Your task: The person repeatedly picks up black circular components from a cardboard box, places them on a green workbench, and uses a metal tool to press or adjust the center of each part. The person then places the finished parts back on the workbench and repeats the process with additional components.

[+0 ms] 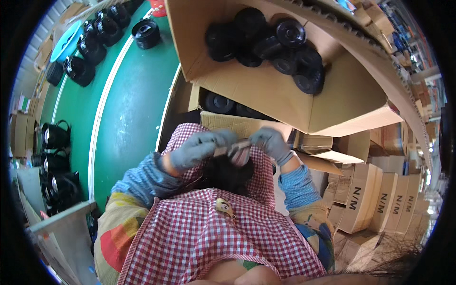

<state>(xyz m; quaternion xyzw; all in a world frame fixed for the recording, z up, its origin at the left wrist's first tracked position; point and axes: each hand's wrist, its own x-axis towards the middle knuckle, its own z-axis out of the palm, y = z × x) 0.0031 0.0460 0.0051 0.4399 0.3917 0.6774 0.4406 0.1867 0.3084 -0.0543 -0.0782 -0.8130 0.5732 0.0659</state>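
Observation:
My left hand (202,145) and my right hand (273,142), both in grey gloves, meet above my lap. Their fingers are closed on a small pale and dark striped piece (241,153), blurred by motion, so its kind does not show. Just below it, between my knees, is a dark black shape (228,175) whose outline is unclear. A red-and-white checked apron (204,213) covers my lap. Beyond my hands, a large open cardboard box (327,109) tips toward me with several round black parts (290,33) inside.
On my left runs a green conveyor belt (128,104) with white lines. Several black pots (92,47), a round black part (146,34) and a blue basin (66,40) are along it. More dark pots (54,161) line the far left. Cardboard cartons (361,194) stack up at right.

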